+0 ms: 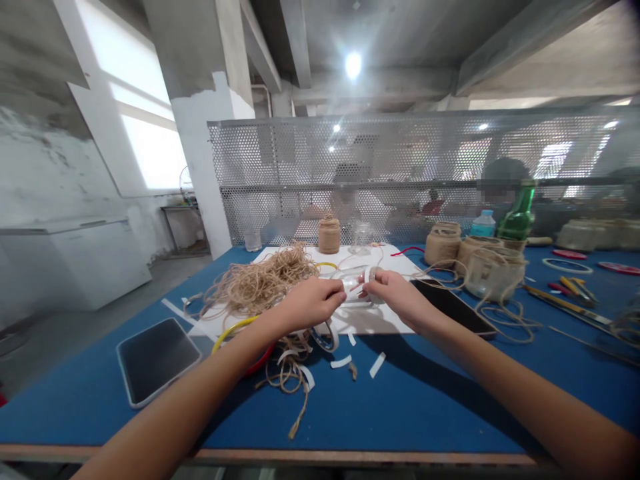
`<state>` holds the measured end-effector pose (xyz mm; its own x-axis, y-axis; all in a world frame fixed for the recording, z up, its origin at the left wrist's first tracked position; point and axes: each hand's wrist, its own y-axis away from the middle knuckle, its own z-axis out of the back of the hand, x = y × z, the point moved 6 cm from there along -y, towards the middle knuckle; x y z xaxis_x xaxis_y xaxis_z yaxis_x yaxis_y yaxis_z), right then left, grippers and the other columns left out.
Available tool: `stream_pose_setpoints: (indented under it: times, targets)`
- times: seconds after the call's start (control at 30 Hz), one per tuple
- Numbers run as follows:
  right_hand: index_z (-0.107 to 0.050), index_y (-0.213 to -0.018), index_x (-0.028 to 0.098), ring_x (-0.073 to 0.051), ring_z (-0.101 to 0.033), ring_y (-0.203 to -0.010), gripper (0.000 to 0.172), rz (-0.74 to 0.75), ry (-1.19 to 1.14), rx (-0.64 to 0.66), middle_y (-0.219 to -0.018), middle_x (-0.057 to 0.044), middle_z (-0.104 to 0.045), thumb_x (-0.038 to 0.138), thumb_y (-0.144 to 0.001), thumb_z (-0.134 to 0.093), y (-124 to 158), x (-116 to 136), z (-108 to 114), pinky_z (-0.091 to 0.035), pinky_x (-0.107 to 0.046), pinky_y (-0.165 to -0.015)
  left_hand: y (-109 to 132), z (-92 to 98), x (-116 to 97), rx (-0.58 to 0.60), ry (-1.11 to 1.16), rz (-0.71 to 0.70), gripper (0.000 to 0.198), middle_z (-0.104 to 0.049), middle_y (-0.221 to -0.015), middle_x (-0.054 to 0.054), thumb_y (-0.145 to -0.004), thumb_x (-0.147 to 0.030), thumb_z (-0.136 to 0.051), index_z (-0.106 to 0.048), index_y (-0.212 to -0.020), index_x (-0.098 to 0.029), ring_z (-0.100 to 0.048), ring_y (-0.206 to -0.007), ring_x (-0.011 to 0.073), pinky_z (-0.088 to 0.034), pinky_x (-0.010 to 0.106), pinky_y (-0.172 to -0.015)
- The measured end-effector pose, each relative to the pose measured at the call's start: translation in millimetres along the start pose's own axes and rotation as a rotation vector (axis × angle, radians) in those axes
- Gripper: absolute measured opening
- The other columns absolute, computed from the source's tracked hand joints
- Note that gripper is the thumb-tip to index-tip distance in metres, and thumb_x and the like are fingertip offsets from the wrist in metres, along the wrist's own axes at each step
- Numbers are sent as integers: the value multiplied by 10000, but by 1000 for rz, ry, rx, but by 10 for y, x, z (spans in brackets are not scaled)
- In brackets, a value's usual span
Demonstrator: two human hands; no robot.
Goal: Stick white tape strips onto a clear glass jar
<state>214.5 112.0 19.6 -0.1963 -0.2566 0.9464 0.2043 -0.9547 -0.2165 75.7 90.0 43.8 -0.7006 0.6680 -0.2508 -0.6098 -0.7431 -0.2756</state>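
Observation:
My left hand (323,298) is closed, fingers curled together; what it pinches is hidden. Facing it, my right hand (393,293) grips a white ring that looks like a roll of tape (370,275), with a thin reddish piece by the fingertips. A clear glass jar (349,283) lies on its side between the hands, partly covered by them. Below my left hand stands another tape roll (327,339) on its edge. White tape strips (341,362) and jute scraps lie in front. A big tangle of jute twine (267,277) is beside my left hand.
A white sheet (390,325) covers part of the blue table (400,407). Twine-wrapped jars (329,235), glass jars (495,273) and a green bottle (520,212) stand behind and right. A tablet (157,360), a dark panel (450,307) and tools (570,303) flank the arms. People sit beyond a mesh divider (300,160).

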Motion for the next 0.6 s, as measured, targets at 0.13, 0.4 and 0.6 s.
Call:
stream_pose_setpoints:
  times: [0.13,0.4,0.6]
  targets:
    - [-591,-746,150,-143,-566,-673,107,3,-3,-10,-673,-23,-617,210,-679,-534,1,0,3,-406,-258,-662,2,21,13,-25,-59,9,290,-575,-633,12,-845,-341,-373,-541,-684,-168,-482,-579,120,-319,230,-543]
    - [-580,-698,148,-146,-578,-661,135,16,1,-21,-683,-46,-641,279,-703,-550,-33,-25,108,-399,-258,-623,91,192,73,-136,-348,149,358,-637,-704,59,-851,-425,-332,-599,-908,-195,-546,-637,172,-333,252,-553]
    - [-577,-651,165,-155,-586,-670,66,-61,-125,-41,-710,-69,-665,220,-685,-567,-51,-13,178,-416,-268,-626,87,254,98,-155,-388,148,447,-656,-772,57,-878,-450,-252,-611,-795,-195,-565,-711,179,-333,247,-575]
